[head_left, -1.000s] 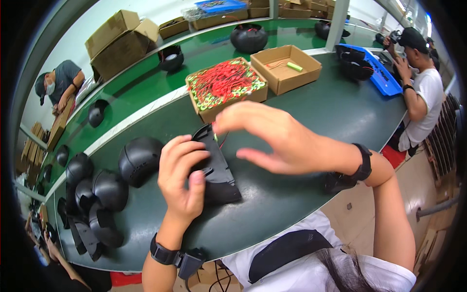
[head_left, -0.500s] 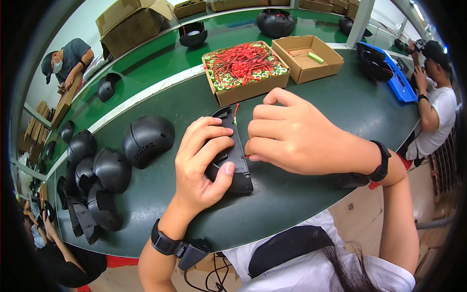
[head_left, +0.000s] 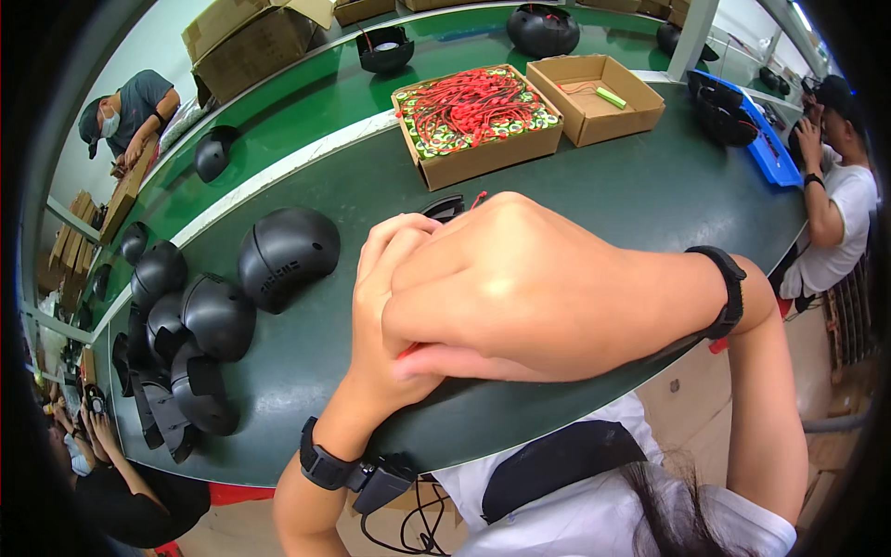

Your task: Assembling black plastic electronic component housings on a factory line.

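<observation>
My left hand (head_left: 373, 320) is curled round a black plastic shell piece (head_left: 443, 206), which rests on the dark green table. Only its far end shows past my knuckles. Over it lies my right hand (head_left: 506, 292), its fingers closed and bent inward across the left hand. A bit of red wire (head_left: 408, 351) peeks out at the right thumb and fingers. Beyond the knuckles, a short red lead (head_left: 479, 199) sticks up beside the shell's far end. Most of the shell and both sets of fingertips are hidden by the right hand.
A cardboard box of green cells with red leads (head_left: 492, 167) stands ahead, beside another box (head_left: 594, 121) holding one green cell. Black domed shells (head_left: 288, 255) crowd the left. A blue tray (head_left: 775, 153) lies at right. Co-workers sit at both sides.
My right hand has swung left and toward me, from beside the shell's right edge to on top of my left hand, covering most of the shell. The view has shifted slightly.
</observation>
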A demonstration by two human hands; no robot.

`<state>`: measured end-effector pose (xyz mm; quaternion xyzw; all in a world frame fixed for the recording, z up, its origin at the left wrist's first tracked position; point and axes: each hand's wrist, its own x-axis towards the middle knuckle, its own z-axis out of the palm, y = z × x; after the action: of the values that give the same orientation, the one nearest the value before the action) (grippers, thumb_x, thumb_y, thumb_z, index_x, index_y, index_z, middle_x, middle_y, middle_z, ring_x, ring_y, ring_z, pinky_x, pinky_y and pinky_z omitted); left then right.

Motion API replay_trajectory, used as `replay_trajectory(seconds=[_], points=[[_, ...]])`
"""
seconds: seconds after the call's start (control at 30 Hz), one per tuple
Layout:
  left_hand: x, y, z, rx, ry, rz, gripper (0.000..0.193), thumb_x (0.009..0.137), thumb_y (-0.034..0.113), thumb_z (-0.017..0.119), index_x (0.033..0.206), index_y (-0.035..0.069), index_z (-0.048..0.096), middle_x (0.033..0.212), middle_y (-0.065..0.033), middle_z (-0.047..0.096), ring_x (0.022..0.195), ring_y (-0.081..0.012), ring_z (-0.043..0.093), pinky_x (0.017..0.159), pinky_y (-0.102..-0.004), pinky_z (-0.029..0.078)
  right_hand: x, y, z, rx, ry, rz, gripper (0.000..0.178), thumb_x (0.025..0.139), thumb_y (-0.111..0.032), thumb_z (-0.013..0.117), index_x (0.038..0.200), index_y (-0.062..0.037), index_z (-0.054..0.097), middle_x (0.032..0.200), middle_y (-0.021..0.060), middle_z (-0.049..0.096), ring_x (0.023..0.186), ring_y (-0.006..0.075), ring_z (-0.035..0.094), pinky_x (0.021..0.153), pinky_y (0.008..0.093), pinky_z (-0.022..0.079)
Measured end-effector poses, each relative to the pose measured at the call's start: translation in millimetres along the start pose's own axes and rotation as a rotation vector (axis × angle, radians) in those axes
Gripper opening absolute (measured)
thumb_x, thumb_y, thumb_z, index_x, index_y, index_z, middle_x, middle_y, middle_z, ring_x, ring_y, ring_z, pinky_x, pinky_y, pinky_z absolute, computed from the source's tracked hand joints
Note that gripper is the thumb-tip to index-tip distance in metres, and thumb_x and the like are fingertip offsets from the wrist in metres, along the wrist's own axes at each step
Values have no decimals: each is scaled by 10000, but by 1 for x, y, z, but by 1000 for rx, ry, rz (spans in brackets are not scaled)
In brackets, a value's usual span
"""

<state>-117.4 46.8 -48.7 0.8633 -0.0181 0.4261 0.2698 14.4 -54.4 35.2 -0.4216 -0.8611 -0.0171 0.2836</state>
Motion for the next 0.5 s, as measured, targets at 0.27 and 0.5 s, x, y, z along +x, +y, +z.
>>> replay_trajectory(seconds=[0.27, 0.5], points=[[2, 5, -5, -49, 28, -53, 208, 776, 141, 514, 839, -32, 612, 969, -174, 604, 1015, -372, 541, 916, -451, 419, -29, 29, -6, 266, 155, 242, 195, 767, -69, 719, 941, -4, 657, 831, 109, 668, 746, 234, 660, 681, 314, 529], [3, 5, -4, -19, 28, -69, 315, 813, 248, 470, 856, -34, 604, 975, -189, 626, 1042, -353, 537, 943, -449, 396, -54, 9, 17, 9, 184, 224, 150, 765, -10, 653, 911, 0, 622, 920, 126, 611, 833, 281, 634, 722, 372, 531]])
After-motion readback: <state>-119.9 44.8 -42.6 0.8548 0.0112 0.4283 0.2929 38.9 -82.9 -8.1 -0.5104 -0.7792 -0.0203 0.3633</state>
